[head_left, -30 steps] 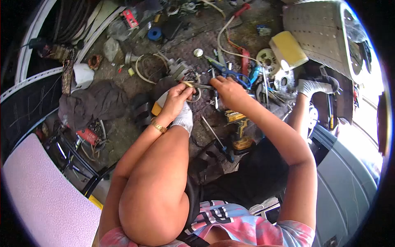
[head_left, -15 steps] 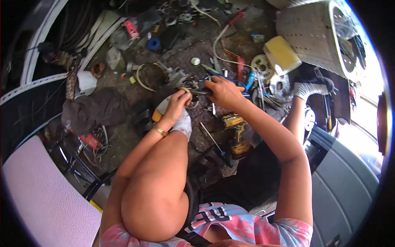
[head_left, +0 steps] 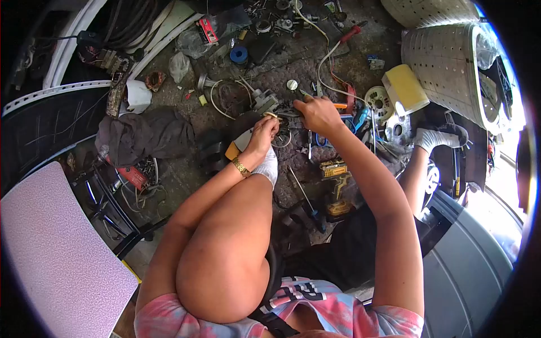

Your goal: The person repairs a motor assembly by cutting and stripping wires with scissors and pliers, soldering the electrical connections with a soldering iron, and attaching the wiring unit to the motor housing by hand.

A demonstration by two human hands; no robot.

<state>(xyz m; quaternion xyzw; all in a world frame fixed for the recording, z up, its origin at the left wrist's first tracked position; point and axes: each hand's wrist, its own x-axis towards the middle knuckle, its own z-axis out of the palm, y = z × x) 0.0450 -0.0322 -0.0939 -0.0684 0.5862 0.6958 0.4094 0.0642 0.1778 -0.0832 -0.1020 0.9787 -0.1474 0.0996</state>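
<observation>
My left hand (head_left: 262, 137), a gold watch at its wrist, is closed in a pinch on a pale cable (head_left: 272, 115). Beside it lies a grey metal motor-like part (head_left: 264, 101) with wires. My right hand (head_left: 319, 116) is curled just to the right, fingers wrapped round what looks like pliers; an orange-and-blue handle (head_left: 340, 105) shows behind it. Their grey jaws (head_left: 291, 114) point toward my left hand, though whether they touch the cable I cannot tell. My socked foot (head_left: 269, 167) is right below my left hand.
A yellow-black cordless drill (head_left: 338, 194) and a long screwdriver (head_left: 304, 194) lie nearer me. Yellow block (head_left: 406, 90), perforated drum (head_left: 445, 73), blue tape roll (head_left: 238, 54) and dark cloth (head_left: 143, 135) lie around. A pink-topped surface (head_left: 56, 242) stands left, a grey panel (head_left: 473, 265) right.
The view has shifted, so the scene sits lower and further right. My left hand still pinches the cable. My right hand has turned slightly and sits a little farther from it.
</observation>
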